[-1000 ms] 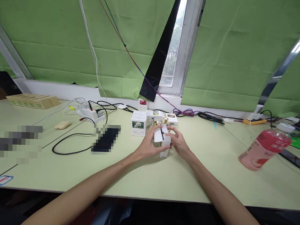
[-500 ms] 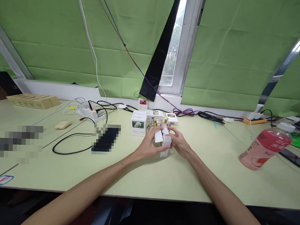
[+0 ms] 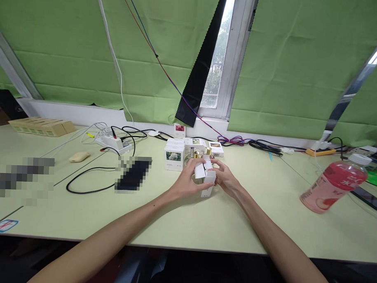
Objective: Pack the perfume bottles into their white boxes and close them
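Observation:
Between my two hands stands a small white cardboard box with its top flaps raised. My left hand grips it from the left, thumb across the near side and fingers behind. My right hand closes on its right side, fingers at the top flaps. What lies inside the box I cannot make out. Just behind are small glass bottles with a silver cap and gold caps, partly hidden by the hands. A white box with a white-flower picture stands to the left of them.
More white picture boxes sit at the back. On the left are a power strip, cables, a beige case and a blurred-out dark object. A pink drink bottle and a phone are at the right.
Almost nothing differs. Both hands keep their hold on the white box, whose flaps have shifted very slightly.

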The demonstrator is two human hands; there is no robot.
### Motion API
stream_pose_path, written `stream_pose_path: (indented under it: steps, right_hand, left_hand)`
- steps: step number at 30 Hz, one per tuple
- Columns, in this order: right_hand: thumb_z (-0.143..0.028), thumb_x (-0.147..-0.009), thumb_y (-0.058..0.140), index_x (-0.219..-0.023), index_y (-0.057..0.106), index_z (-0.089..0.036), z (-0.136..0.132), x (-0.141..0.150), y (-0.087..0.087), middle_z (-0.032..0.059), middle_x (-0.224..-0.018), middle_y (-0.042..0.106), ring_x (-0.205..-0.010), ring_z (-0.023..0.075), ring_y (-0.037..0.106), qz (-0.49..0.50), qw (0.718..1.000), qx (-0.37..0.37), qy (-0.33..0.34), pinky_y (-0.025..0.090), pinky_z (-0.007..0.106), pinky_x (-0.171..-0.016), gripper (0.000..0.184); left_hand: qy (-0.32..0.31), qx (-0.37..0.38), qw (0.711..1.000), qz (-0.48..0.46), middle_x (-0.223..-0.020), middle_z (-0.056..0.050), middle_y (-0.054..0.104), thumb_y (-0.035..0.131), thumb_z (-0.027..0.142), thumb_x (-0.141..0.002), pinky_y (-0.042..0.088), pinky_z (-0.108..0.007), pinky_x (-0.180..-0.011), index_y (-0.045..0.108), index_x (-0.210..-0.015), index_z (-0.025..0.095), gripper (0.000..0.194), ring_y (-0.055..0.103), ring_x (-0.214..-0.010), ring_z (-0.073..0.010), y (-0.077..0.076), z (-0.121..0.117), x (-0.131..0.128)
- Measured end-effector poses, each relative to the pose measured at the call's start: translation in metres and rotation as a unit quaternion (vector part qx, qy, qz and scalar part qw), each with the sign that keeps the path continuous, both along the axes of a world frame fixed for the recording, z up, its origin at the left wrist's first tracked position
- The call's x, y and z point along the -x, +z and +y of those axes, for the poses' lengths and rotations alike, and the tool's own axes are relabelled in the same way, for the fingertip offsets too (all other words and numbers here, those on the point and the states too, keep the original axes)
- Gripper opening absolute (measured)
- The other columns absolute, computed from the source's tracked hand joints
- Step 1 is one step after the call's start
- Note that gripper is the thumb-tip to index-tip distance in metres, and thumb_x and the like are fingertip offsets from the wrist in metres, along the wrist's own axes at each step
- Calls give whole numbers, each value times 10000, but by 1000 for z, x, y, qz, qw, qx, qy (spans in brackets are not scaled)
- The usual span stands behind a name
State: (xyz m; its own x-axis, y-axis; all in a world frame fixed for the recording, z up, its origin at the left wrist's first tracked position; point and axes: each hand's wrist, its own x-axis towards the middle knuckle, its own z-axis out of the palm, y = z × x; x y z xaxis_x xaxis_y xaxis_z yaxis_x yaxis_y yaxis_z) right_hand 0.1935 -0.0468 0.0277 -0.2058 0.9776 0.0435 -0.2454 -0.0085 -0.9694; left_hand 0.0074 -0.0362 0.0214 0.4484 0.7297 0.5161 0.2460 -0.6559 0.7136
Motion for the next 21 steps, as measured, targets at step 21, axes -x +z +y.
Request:
stream_pose_path:
  steps: [21]
  right_hand:
    - [-458, -616, 891, -1055, 530, -234, 3, 0, -1, -76, -632, 578, -475, 81, 392, -11, 1000, -29, 0, 336, 232, -455, 612]
  left_hand:
    - [-3, 9, 1000, -1, -1285, -73, 540, 831, 393, -750, 555, -401, -930, 514, -1295, 276, 641, 599, -1152, -263, 2, -1, 0]
